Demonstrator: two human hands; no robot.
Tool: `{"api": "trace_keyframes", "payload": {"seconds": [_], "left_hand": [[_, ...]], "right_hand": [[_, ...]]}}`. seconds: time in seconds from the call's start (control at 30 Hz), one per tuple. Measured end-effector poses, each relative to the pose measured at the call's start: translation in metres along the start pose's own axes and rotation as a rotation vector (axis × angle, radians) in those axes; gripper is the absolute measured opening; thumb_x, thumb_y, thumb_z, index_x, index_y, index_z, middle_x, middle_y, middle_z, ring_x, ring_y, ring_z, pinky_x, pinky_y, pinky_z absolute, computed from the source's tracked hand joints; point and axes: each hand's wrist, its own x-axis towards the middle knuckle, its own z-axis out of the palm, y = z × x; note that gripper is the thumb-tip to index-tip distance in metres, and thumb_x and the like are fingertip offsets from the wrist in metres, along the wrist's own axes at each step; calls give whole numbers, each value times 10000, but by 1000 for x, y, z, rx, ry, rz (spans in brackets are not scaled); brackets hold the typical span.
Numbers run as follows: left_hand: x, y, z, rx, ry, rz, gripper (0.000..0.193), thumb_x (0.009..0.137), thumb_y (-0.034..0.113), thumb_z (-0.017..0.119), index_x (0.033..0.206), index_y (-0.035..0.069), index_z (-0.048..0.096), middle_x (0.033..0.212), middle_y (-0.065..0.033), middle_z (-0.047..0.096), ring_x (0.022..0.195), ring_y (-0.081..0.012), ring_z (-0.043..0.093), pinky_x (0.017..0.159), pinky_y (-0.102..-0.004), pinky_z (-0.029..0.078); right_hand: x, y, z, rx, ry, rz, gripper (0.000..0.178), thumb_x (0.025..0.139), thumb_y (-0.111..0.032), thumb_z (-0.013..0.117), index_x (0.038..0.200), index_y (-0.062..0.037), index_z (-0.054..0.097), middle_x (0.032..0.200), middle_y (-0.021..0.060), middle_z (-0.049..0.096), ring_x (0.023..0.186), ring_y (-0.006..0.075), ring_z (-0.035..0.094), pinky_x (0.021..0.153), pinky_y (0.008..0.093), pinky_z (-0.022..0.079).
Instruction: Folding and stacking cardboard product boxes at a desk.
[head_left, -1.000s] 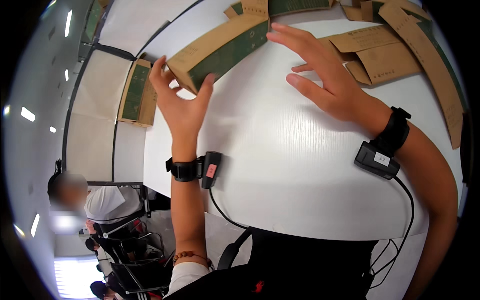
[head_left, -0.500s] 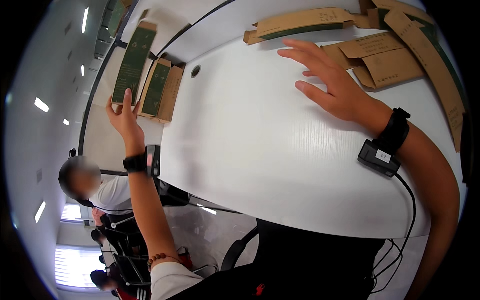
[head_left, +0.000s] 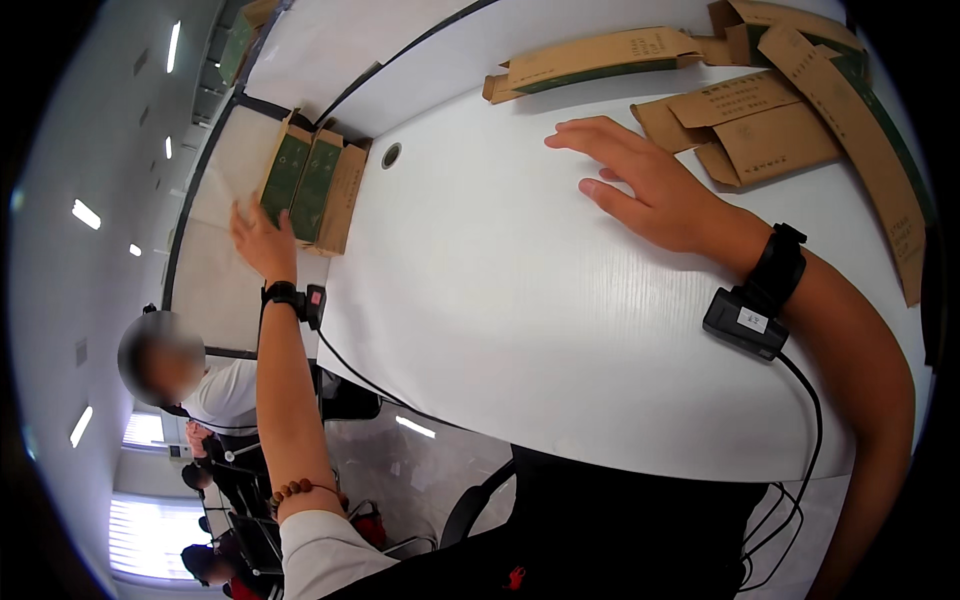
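My left hand (head_left: 264, 245) reaches to the far left, fingers spread at the near end of a slim green and brown carton (head_left: 285, 175). That carton leans side by side with another green-faced carton (head_left: 317, 185), next to a brown carton side (head_left: 343, 200). Its near end is partly covered by my fingers, and no firm grip shows. My right hand (head_left: 655, 190) hovers above the white table, empty, with fingers stretched out and thumb apart. Beyond it lie a flattened brown carton (head_left: 770, 135) and a long carton (head_left: 600, 58).
More brown and green cartons (head_left: 850, 130) lie along the right side of the white table (head_left: 500, 280). A round cable hole (head_left: 392, 155) sits near its far left. A low partition (head_left: 420, 60) borders the back. Black cables (head_left: 815, 400) trail from my wrist devices. Another person (head_left: 215, 390) sits left.
My left hand has lowered the green carton beside the other cartons and its fingers have spread. My right hand has shifted slightly nearer and left, still empty.
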Motion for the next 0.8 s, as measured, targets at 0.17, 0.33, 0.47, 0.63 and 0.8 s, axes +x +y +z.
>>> {"api": "trace_keyframes", "payload": {"seconds": [0.17, 0.33, 0.47, 0.63, 0.8], "left_hand": [[-7, 24, 4, 393, -364, 489, 721, 875, 485, 757, 1519, 357, 458, 1677, -47, 256, 1536, -313, 247, 1091, -765, 274], [-4, 41, 14, 511, -398, 526, 725, 877, 483, 751, 1528, 360, 456, 1686, -54, 235, 1550, -315, 208, 1107, -803, 196], [-7, 78, 6, 253, -322, 531, 640, 845, 403, 796, 1435, 293, 576, 1672, -76, 258, 1545, -345, 217, 1130, -780, 192], [-15, 220, -45, -571, -139, 720, 679, 822, 249, 835, 1444, 218, 565, 1510, -147, 474, 1398, -382, 441, 1122, -533, 389], [0, 363, -79, -1004, -181, 904, 827, 796, 290, 841, 1513, 149, 452, 1493, -171, 491, 1324, -397, 503, 1057, -441, 474]], "right_hand": [[1, 3, 6, -38, 16, -15, 383, 999, -126, 539, 1380, -83, 555, 1383, 139, 561, 1278, 323, 533, 1065, 429, 447], [-2, 6, 5, -110, -1, -19, 333, 974, -64, 540, 1298, -68, 618, 1333, 143, 593, 1261, 327, 547, 1054, 431, 455], [0, 9, 10, -88, 22, -61, 293, 953, -27, 541, 1219, -55, 660, 1275, 136, 620, 1222, 323, 563, 1023, 421, 468], [-3, 13, 9, -76, -22, -5, 245, 953, -50, 558, 1170, -52, 674, 1277, 132, 617, 1203, 314, 570, 1006, 413, 475], [-6, 12, 10, -51, -25, 48, 176, 955, -76, 582, 1086, -42, 694, 1300, 144, 603, 1194, 317, 577, 995, 405, 480]]}}
